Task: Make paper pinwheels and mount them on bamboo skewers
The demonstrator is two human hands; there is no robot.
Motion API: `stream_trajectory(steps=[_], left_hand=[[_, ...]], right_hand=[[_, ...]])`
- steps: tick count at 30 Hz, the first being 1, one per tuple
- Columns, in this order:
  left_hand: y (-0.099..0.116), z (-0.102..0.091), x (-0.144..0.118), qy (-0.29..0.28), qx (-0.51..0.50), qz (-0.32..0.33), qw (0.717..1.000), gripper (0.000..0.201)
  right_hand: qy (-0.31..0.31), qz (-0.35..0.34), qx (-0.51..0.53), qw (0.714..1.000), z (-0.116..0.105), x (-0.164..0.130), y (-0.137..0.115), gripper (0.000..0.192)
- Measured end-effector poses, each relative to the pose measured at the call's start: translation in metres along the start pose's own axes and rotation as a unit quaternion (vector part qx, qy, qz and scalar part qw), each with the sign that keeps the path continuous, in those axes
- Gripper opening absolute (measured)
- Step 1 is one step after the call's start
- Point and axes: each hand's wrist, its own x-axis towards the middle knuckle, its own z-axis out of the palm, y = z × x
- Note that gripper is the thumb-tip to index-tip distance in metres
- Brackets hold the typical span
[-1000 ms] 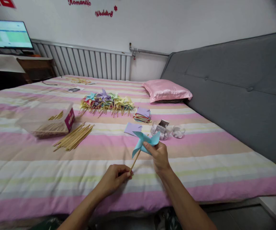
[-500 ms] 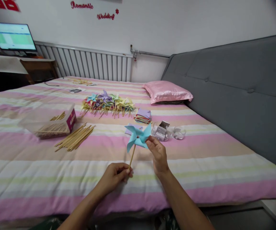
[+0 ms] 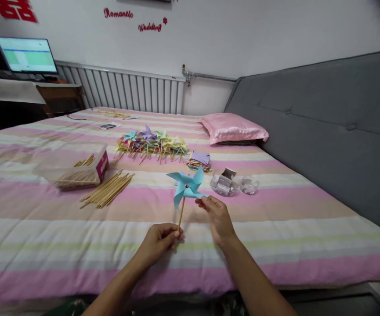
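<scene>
A light blue paper pinwheel (image 3: 187, 186) on a thin wooden stick stands upright above the bed, its blades facing me. My left hand (image 3: 163, 239) is closed around the lower end of the stick. The fingertips of my right hand (image 3: 218, 215) are pinched at the tip of the pinwheel's lower right blade. Behind the pinwheel, mostly covered by it, lies a lilac paper piece. A stack of coloured paper squares (image 3: 199, 160) is farther back, with a clear round container (image 3: 223, 183) holding small boxes to its right.
Loose wooden sticks (image 3: 109, 191) lie at left beside a clear plastic box (image 3: 74, 173) of more sticks. Finished pinwheels (image 3: 150, 142) are heaped mid-bed. A clear lid (image 3: 249, 186), a pink pillow (image 3: 234, 128) and a grey headboard (image 3: 324, 114) are at right.
The pinwheel's blades have turned clockwise, and my right fingertips have moved slightly down with one blade tip. My left hand keeps its hold on the stick. The view has shifted slightly.
</scene>
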Motion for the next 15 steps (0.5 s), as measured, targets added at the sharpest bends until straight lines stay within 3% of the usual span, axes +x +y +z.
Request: stream_trajectory(steps=[6,15], left_hand=[[0.0017,0.0011,-0.0014,-0.012,0.017,0.01,1.0,0.034],[-0.003,0.0002,-0.0018,-0.041,0.034,0.011,0.998,0.03]], right_hand=[[0.017,0.011,0.023,1.0,-0.0009,0.0033,0.0009,0.015],[0.109,-0.038,0.044,0.992,-0.0057,0.0063,-0.0035,0.019]])
